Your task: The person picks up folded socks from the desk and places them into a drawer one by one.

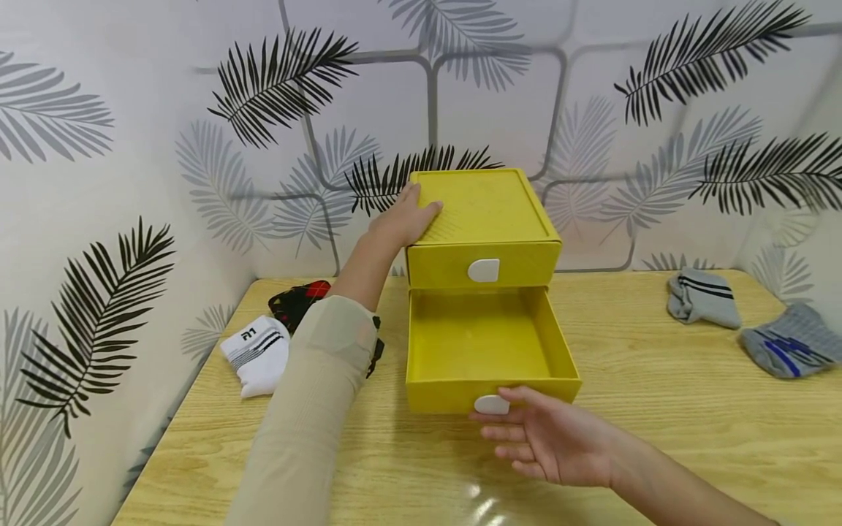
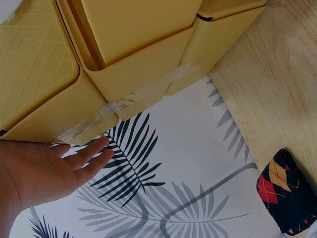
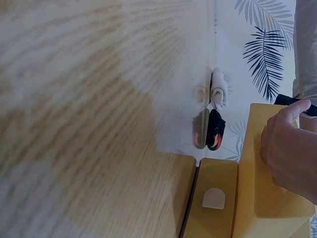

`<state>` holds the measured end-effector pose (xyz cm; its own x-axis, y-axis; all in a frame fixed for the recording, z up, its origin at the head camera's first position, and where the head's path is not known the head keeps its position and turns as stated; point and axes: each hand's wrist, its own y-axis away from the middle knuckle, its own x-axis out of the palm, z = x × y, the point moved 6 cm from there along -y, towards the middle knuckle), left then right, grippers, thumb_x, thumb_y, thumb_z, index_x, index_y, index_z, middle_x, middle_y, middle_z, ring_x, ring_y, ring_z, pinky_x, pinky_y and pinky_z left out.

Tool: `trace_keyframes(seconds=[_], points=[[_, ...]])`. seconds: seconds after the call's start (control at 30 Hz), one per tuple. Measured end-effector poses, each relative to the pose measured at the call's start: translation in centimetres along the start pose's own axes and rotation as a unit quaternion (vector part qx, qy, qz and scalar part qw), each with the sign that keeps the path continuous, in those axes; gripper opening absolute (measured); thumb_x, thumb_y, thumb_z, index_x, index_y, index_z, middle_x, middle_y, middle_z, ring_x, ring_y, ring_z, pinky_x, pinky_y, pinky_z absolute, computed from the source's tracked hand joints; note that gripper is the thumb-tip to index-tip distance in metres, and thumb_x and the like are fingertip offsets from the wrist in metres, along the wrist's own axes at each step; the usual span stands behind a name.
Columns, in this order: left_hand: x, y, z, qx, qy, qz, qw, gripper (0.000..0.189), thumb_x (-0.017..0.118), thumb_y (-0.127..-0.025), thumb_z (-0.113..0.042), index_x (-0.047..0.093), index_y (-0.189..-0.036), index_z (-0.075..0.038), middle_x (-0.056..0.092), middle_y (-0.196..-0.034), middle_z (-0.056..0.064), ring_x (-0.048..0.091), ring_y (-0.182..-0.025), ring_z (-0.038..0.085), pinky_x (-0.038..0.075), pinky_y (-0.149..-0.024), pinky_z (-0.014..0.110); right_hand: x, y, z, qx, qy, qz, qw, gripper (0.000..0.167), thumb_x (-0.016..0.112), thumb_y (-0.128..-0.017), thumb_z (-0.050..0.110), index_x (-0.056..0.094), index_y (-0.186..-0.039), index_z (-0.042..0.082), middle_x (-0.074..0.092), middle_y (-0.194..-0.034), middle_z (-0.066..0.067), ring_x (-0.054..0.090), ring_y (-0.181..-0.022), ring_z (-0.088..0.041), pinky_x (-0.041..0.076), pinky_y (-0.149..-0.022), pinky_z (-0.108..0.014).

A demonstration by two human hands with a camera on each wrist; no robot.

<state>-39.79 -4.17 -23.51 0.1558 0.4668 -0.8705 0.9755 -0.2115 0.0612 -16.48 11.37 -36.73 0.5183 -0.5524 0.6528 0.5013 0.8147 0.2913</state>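
A yellow two-drawer box (image 1: 487,208) stands on the table. Its lower drawer (image 1: 480,343) is pulled out, and its bare inside shows. My left hand (image 1: 403,218) rests on the upper left edge of the box; in the left wrist view this hand (image 2: 49,171) has straight fingers against the yellow side. At the lower drawer's front, my right hand (image 1: 552,438) has thumb and forefinger at the white tab handle (image 1: 492,405), its other fingers loose below. The upper drawer (image 1: 441,267) is closed. The right wrist view shows the left hand (image 3: 292,153) on the box.
To the left lie a white sock (image 1: 258,356) and a black and red patterned sock (image 1: 296,303). A grey striped sock (image 1: 704,298) and a grey and blue sock (image 1: 792,342) lie to the right. A leaf-patterned wall covering (image 1: 368,102) rises behind the table (image 1: 645,365).
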Motion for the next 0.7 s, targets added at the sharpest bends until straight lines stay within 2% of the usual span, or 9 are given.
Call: trace_keyframes(seconds=[0.37,0.7], points=[[-0.1,0.2,-0.1,0.001,0.004,0.000,1.0000,0.068,0.025,-0.097,-0.051,-0.002,-0.149,-0.016,-0.007,-0.153,0.000,0.012,-0.137,0.027,0.016,-0.104,0.052,0.0,0.0,-1.5,0.010,0.002,0.002,0.9999,0.040,0.028,-0.100,0.036,0.054,-0.122,0.014,0.062,-0.106,0.001,0.061,-0.089,-0.008,0.048,-0.079,-0.021],[-0.1,0.1,0.0,-0.003,0.001,-0.003,1.0000,0.068,0.025,-0.097,-0.051,-0.001,-0.149,-0.016,-0.006,-0.153,0.000,0.011,-0.137,0.026,0.018,-0.104,0.051,-0.5,-0.2,-1.9,0.009,0.006,0.000,0.9999,0.041,0.028,-0.100,0.036,0.055,-0.123,0.014,0.062,-0.107,0.001,0.061,-0.088,-0.009,0.048,-0.079,-0.022]])
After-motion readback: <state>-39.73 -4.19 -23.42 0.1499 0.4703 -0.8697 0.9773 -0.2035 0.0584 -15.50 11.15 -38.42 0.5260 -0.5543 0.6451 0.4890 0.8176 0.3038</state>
